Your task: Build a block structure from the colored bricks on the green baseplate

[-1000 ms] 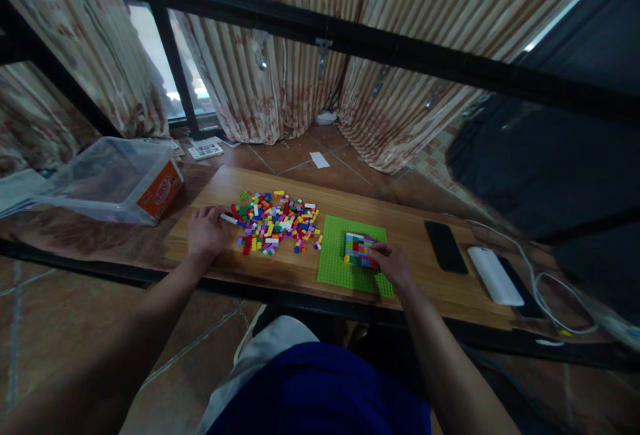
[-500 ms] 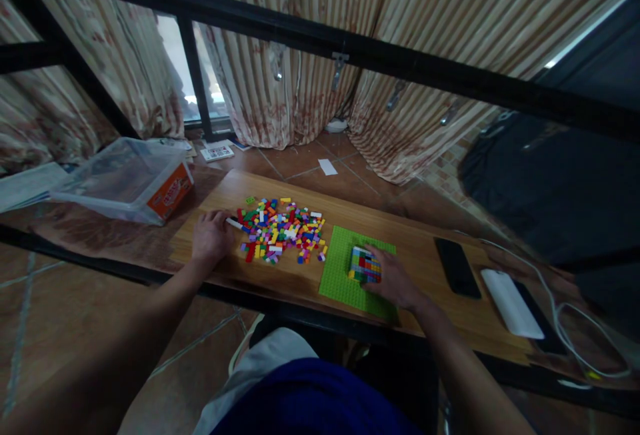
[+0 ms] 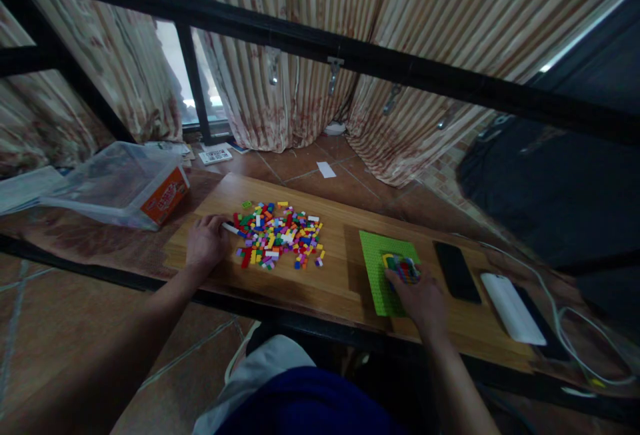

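Green baseplate (image 3: pixel 375 272) shifted right, clear bin (image 3: pixel 167 196) (orange-labelled)

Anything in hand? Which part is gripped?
Right hand: the multicolored brick build on the green baseplate, by its near and right edges; exact contacts partly hidden. Left hand: at the left end of a white piece; grip can't be told.

The board (image 3: pixel 320 286) lies lengthwise on the worktop (image 3: pixel 95 242). The loose bricks (image 3: pixel 280 235) occupy its left half; to their right is the baseplate (image 3: pixel 373 255), with the brick block (image 3: pixel 406 267) on its face. Farther right follow the phone (image 3: pixel 457 272) and, near the board's end, an oblong device (image 3: pixel 513 308). The storage bin (image 3: pixel 167 195) stands left of the board; the curtains (image 3: pixel 310 102) hang behind the worktop.
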A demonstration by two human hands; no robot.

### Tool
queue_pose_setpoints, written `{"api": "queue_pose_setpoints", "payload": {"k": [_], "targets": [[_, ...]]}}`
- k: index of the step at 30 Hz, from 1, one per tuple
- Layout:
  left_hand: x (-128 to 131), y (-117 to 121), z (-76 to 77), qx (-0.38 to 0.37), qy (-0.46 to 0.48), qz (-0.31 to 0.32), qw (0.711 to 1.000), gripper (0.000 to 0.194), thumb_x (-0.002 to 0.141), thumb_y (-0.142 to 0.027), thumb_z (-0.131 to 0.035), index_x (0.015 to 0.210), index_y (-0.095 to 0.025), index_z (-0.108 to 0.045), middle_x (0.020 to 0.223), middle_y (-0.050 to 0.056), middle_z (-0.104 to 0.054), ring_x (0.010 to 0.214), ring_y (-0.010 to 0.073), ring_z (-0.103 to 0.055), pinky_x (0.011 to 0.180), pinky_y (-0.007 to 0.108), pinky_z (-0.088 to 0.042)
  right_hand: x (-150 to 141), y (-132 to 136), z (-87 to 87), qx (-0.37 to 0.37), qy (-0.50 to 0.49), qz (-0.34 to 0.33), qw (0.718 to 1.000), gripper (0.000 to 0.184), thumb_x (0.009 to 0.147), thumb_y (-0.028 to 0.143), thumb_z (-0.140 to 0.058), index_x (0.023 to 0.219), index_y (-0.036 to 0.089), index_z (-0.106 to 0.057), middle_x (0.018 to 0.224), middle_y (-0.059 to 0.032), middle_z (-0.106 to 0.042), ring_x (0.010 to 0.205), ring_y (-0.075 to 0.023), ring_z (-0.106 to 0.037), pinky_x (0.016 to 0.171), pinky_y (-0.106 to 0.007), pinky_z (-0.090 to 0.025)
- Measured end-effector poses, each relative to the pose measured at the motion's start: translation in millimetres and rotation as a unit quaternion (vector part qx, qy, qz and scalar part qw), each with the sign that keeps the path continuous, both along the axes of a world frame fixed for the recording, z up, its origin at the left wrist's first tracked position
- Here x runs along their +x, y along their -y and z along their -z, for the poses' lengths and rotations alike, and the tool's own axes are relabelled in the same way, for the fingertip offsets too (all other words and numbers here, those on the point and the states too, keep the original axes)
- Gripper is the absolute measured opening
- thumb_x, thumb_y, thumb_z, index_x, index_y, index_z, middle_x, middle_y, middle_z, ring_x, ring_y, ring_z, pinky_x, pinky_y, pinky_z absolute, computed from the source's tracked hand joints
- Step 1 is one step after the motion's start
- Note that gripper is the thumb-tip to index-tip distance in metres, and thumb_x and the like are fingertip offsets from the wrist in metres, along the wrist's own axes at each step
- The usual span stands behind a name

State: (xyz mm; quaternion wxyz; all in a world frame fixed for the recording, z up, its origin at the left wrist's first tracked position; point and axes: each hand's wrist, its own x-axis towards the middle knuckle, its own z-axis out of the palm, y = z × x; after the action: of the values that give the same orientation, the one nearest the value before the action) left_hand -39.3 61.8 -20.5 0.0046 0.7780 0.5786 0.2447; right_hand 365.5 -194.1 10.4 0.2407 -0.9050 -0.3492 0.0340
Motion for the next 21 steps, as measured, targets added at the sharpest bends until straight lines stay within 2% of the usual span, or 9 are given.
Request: {"api": "queue_pose_setpoints", "payload": {"k": [1, 3, 6, 9, 12, 14, 18, 21], "targets": [[0, 0, 0.0, 0.002, -0.002, 0.0, 1.0, 0.035, 0.084, -0.02, -0.042, 0.103, -0.014, -0.07, 0.109, 0.015, -0.068, 0.103, 0.031, -0.06, 0.093, 0.044, -0.048, -9, -3, 3.0, -0.014, -0.005, 0.012, 1.0, 0.092, 0.073, 0.076, -0.054, 0.134, 0.008, -0.053, 0.119, -0.0263, -0.063, 0.112, -0.0396, -0.059, 0.094, -0.052, -0.043], [0, 0, 0.2, 0.006, -0.003, -0.001, 1.0, 0.035, 0.084, -0.021, -0.042, 0.103, -0.014, -0.07, 0.108, 0.015, -0.069, 0.101, 0.0307, -0.06, 0.091, 0.044, -0.048, -26, -7, 9.1, -0.038, -0.006, -0.008, 0.999, 0.094, 0.075, 0.078, -0.051, 0.137, 0.007, -0.05, 0.124, -0.0264, -0.061, 0.117, -0.0387, -0.056, 0.097, -0.051, -0.042], [-1, 0, 0.7, 0.012, -0.001, -0.001, 1.0, 0.035, 0.084, -0.02, -0.042, 0.103, -0.014, -0.07, 0.108, 0.015, -0.069, 0.101, 0.0307, -0.06, 0.09, 0.044, -0.049, -37, -9, 15.3, -0.029, 0.0, -0.049, 0.998, 0.095, 0.075, 0.079, -0.05, 0.138, 0.008, -0.049, 0.127, -0.0258, -0.059, 0.122, -0.0386, -0.053, 0.102, -0.051, -0.039], [-1, 0, 0.6, 0.013, 0.003, 0.007, 1.0, 0.035, 0.084, -0.019, -0.042, 0.103, -0.013, -0.07, 0.107, 0.015, -0.068, 0.101, 0.0308, -0.06, 0.091, 0.044, -0.048, -27, -5, 16.7, 0.006, -0.011, -0.048, 0.999, 0.09, 0.08, 0.078, -0.043, 0.136, 0.008, -0.05, 0.124, -0.0252, -0.06, 0.116, -0.0366, -0.057, 0.098, -0.049, -0.043], [-1, 0, -0.2, 0.009, 0.008, 0.008, 1.0, 0.033, 0.083, -0.019, -0.043, 0.102, -0.014, -0.07, 0.107, 0.014, -0.069, 0.101, 0.0302, -0.06, 0.093, 0.044, -0.048, -10, -2, 17.6, 0.045, -0.023, -0.039, 0.998, 0.081, 0.086, 0.075, -0.035, 0.131, 0.01, -0.054, 0.12, -0.0231, -0.062, 0.098, -0.031, -0.064, 0.09, -0.046, -0.048], [0, 1, -0.9, 0.002, 0.013, 0.002, 1.0, 0.033, 0.083, -0.018, -0.044, 0.102, -0.015, -0.07, 0.108, 0.014, -0.068, 0.101, 0.0299, -0.06, 0.092, 0.044, -0.048, -2, -4, 20.0, 0.073, -0.013, -0.044, 0.996, 0.078, 0.089, 0.072, -0.031, 0.129, 0.01, -0.055, 0.12, -0.023, -0.062, 0.096, -0.0295, -0.064, 0.09, -0.046, -0.048], [0, 1, -0.7, -0.006, 0.012, 0.0, 1.0, 0.034, 0.084, -0.017, -0.044, 0.105, -0.014, -0.07, 0.109, 0.014, -0.068, 0.102, 0.0298, -0.06, 0.093, 0.044, -0.047, -2, -14, 29.9, 0.107, 0.027, -0.107, 0.988, 0.075, 0.091, 0.069, -0.03, 0.131, 0.009, -0.054, 0.126, -0.0234, -0.06, 0.118, -0.032, -0.055, 0.102, -0.05, -0.041], [0, 2, 0.9, -0.002, 0.007, -0.002, 1.0, 0.034, 0.085, -0.016, -0.043, 0.106, -0.013, -0.069, 0.11, 0.014, -0.067, 0.102, 0.0297, -0.059, 0.094, 0.043, -0.046, -11, -21, 39.2, 0.095, 0.051, -0.129, 0.986, 0.073, 0.092, 0.067, -0.031, 0.135, 0.013, -0.051, 0.135, -0.0216, -0.055, 0.126, -0.0326, -0.049, 0.105, -0.053, -0.038]]}}
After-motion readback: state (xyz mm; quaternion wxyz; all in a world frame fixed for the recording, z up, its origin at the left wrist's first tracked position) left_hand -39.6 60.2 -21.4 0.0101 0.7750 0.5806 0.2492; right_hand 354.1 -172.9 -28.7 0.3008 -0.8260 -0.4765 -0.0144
